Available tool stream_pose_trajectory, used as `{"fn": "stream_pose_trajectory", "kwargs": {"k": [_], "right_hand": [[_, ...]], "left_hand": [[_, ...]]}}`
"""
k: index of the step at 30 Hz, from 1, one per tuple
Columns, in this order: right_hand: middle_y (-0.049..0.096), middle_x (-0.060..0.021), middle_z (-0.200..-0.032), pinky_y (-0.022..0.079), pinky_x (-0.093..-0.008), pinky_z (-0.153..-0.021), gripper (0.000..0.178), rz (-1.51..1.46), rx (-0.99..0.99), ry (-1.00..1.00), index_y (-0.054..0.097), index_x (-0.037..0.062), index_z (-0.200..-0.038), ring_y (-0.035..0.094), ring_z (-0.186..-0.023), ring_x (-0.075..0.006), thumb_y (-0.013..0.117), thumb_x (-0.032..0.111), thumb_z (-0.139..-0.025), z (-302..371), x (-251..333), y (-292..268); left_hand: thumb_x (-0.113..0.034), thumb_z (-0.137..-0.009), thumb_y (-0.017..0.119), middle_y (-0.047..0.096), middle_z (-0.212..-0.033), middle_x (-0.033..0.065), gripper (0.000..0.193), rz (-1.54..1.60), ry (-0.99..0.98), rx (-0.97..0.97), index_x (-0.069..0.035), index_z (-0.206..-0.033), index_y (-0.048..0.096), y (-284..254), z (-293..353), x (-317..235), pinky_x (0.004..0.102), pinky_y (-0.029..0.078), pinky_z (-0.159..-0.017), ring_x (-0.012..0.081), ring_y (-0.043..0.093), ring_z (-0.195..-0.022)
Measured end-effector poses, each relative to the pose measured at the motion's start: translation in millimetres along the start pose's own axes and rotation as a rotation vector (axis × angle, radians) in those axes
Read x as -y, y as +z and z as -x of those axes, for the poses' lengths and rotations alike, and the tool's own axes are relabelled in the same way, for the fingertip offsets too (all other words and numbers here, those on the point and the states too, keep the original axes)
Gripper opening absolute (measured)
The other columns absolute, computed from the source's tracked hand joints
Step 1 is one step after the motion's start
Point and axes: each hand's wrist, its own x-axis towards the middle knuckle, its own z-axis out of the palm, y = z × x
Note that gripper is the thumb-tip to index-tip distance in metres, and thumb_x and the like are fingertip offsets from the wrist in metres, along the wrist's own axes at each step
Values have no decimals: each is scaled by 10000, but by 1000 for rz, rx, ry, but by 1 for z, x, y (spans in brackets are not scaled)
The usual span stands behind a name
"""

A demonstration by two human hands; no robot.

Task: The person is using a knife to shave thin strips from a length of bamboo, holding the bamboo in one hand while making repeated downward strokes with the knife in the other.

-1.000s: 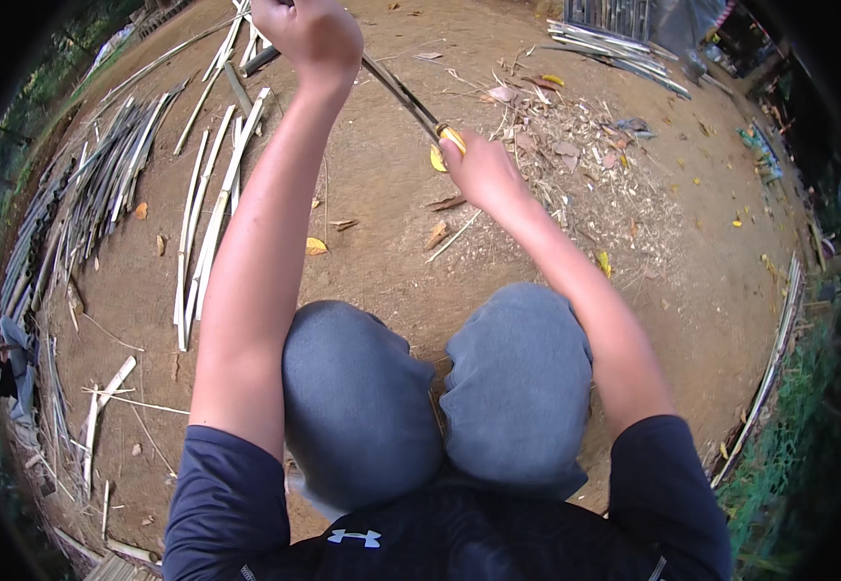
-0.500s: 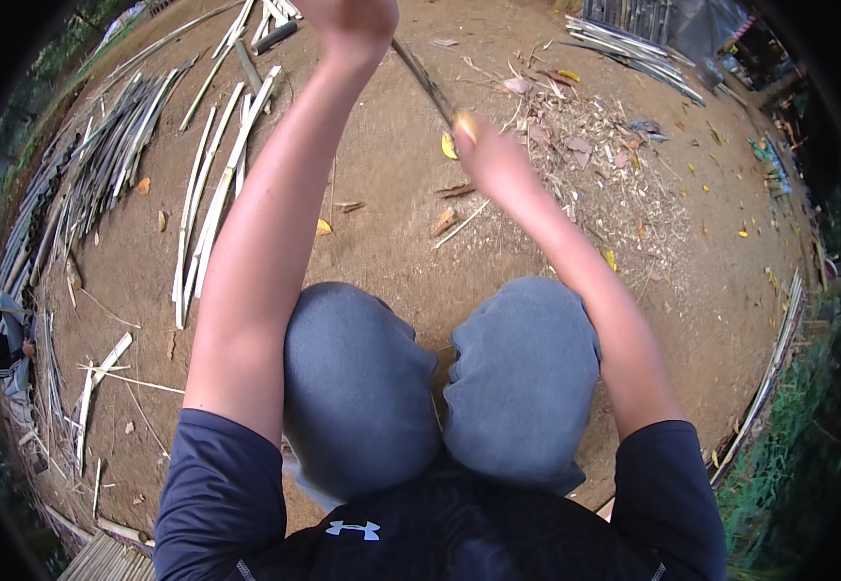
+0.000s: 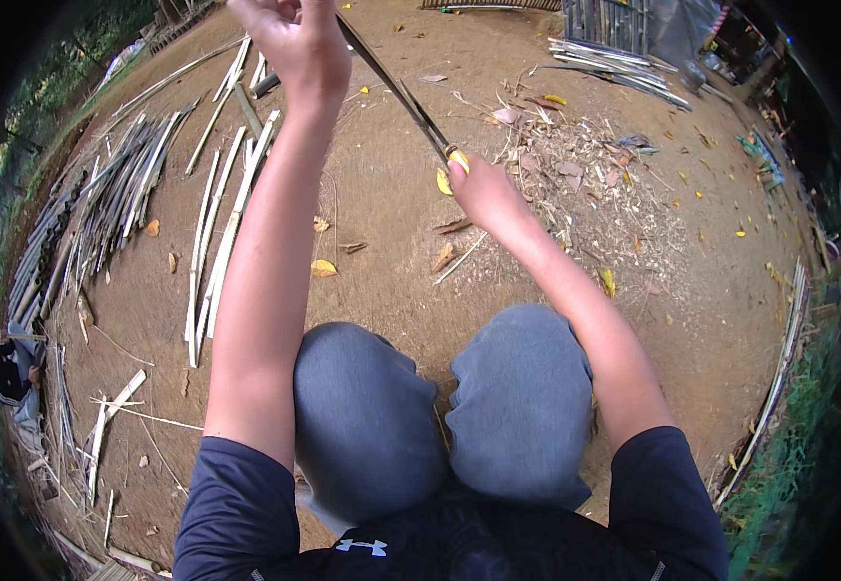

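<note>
While my left hand (image 3: 297, 44) is gripping the far end of the thin strip (image 3: 396, 92), my right hand (image 3: 483, 194) is closed on the knife handle (image 3: 454, 157); blade could be slipping toward my left fingers.

No packages, signs or screens in view. Only label-like mark: small white logo (image 3: 360, 547) on the dark navy shirt (image 3: 237, 504), just below the grey-trousered knees (image 3: 440, 407), at bottom edge.
</note>
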Motion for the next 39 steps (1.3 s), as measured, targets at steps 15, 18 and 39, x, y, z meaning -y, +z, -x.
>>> {"fn": "stream_pose_trajectory", "kwargs": {"k": [15,18,39], "right_hand": [[611,-99,-576,448,-335,-348,345,69,-208,-312,568,-29,-984,620,-453,-215,428,275,-1067,-5,-13,16],[653,-153,-646,542,-444,-545,371,12,-67,-197,573,-46,-1080,685,-612,-318,435,297,-1060,4,30,-19],[696,-235,-756,590,-494,-658,430,-75,-155,-167,552,-75,-1171,721,-742,-397,430,321,-1058,15,49,-33]], "left_hand": [[-144,-984,493,393,-661,-62,125,203,-51,-123,-122,-864,466,-6,9,23,236,276,-472,42,362,-533],[-153,-989,497,399,-675,-64,129,159,-66,-88,-120,-866,475,-23,4,23,235,283,-491,41,368,-553],[-177,-1014,500,425,-635,-51,128,149,-67,-201,-74,-941,520,-19,11,25,239,305,-447,44,400,-510]]}}
